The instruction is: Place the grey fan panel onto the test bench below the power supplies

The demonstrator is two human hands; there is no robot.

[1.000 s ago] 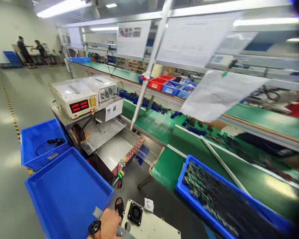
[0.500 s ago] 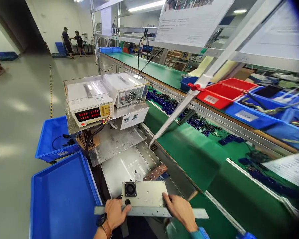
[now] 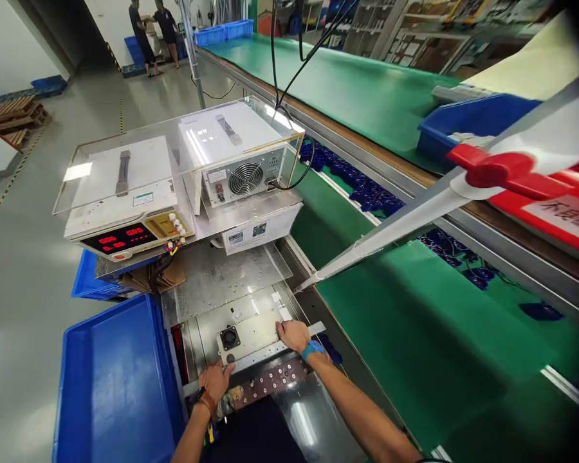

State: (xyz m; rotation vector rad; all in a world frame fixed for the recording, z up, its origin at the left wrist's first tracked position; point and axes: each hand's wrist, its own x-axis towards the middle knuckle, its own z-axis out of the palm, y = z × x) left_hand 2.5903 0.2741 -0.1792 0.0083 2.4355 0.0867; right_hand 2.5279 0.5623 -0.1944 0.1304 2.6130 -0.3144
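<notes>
A cream metal plate (image 3: 255,334) with a small black fan (image 3: 229,337) on it lies over the metal work surface, a long metal bar (image 3: 260,355) running along its near edge. My left hand (image 3: 215,381) is closed around the left end of that bar by the plate's near corner. At the far right corner, my right hand (image 3: 294,335) grips the plate and bar, fingers curled over the edge. Just below the bar, on my side, is a brown strip (image 3: 277,381) with rows of metal studs. The undersides of plate and bar are hidden.
Ahead stands a power supply (image 3: 130,238) with red digits under a clear cover, beside a unit with a fan grille (image 3: 246,179). A blue tray (image 3: 110,379) is on the left. A green conveyor (image 3: 390,347) and slanted white pole (image 3: 376,247) are on the right. Two people are far off.
Both hands have carried the plate and bar forward onto the metal surface; the brown strip now shows on the near side of it. The red digits have changed, and my view has moved closer.
</notes>
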